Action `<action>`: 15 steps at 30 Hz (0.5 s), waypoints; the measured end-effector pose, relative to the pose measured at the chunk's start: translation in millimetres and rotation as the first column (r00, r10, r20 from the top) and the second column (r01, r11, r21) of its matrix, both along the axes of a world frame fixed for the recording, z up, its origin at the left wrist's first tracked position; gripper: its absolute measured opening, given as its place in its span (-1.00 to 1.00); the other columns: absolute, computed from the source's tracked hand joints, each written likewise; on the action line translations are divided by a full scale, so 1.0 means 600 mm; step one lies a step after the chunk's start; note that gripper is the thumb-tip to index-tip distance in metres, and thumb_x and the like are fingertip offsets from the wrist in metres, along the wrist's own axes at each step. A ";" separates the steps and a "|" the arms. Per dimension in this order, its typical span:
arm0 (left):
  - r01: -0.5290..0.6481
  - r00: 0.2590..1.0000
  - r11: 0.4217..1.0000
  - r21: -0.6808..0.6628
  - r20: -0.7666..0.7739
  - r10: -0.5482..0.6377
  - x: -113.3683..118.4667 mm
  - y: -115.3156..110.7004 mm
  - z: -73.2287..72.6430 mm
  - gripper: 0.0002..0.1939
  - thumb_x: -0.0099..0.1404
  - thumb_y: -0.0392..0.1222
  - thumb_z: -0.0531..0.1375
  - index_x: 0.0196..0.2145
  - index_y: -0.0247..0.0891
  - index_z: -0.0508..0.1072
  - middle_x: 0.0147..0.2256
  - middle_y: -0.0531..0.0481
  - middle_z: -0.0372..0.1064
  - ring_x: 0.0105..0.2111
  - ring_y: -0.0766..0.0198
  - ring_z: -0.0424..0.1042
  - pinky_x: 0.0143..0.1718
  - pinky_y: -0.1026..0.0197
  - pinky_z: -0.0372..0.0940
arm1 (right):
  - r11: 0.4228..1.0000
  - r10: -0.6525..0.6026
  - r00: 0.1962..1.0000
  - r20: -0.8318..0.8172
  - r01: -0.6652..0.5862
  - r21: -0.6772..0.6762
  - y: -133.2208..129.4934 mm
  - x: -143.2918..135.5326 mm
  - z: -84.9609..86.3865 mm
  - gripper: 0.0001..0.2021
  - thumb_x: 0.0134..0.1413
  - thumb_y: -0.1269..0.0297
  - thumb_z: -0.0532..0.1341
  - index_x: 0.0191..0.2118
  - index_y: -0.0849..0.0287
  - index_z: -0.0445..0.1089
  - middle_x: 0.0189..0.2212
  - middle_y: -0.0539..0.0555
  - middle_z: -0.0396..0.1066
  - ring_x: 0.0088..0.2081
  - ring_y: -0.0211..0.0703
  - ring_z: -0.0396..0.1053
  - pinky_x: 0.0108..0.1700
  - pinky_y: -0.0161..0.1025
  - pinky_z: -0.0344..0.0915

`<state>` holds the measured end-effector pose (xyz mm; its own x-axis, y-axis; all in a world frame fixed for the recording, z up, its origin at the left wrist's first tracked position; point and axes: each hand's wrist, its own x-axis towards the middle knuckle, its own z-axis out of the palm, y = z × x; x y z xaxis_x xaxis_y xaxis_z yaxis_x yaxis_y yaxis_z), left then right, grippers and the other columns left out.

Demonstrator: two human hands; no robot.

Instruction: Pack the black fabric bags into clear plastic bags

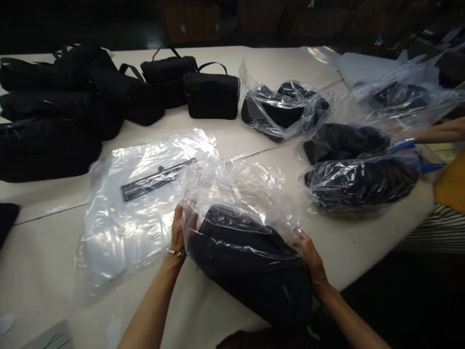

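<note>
A black fabric bag (254,261) lies tilted at the table's near edge, its upper part inside a clear plastic bag (232,186) printed with a block of text. The lower end of the black bag sticks out bare toward me. At its left side, my left hand (179,225) grips the plastic bag's edge, fingers partly veiled by the film. On the other side, my right hand (314,264) is closed on the plastic's edge against the black bag; some of its fingers are hidden. Beside my left hand is a stack of flat clear plastic bags (112,228) with a dark printed label.
Unwrapped black bags (212,94) crowd the white table's (51,247) far left. Several plastic-wrapped black bags (363,182) lie at the right. Another person's arm (441,131) reaches in there, near more wrapped bags. Cardboard boxes (192,22) stand beyond the table.
</note>
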<state>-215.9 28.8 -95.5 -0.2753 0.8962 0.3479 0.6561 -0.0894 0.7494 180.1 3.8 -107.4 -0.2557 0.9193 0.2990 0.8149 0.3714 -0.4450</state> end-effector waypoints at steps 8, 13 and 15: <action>0.190 0.955 0.965 -0.181 -0.194 -0.224 -0.013 0.082 0.054 -0.57 0.40 -0.02 -0.06 0.07 -0.22 0.41 0.05 -0.15 0.43 0.09 0.05 0.38 0.09 0.06 0.30 | 0.967 -0.079 0.984 0.162 0.036 0.252 0.024 0.017 0.018 -0.82 0.24 0.22 0.18 -0.12 0.20 0.34 0.20 0.33 0.26 0.26 0.24 0.17 0.22 0.23 0.23; 0.265 0.926 0.863 -0.429 -0.137 -0.352 -0.023 0.027 0.027 -0.63 0.29 0.05 0.01 -0.20 -0.16 0.53 -0.30 -0.04 0.57 -0.35 0.11 0.55 -0.30 0.16 0.43 | 0.976 -0.159 0.978 0.137 0.176 -0.128 -0.054 0.056 0.002 -0.69 0.27 0.07 0.07 -0.04 0.10 0.41 -0.10 0.16 0.54 -0.13 0.07 0.54 -0.16 -0.11 0.51; 0.216 0.967 0.886 -0.411 -0.033 -0.251 -0.011 -0.033 0.003 -0.56 0.28 0.09 0.00 -0.09 -0.17 0.51 -0.18 -0.09 0.57 -0.23 0.06 0.55 -0.22 0.11 0.45 | 0.941 -0.175 0.984 0.039 0.179 -0.287 -0.106 0.061 -0.007 -0.69 0.24 0.07 0.06 -0.09 0.05 0.46 -0.24 0.08 0.59 -0.26 0.02 0.57 -0.29 -0.21 0.52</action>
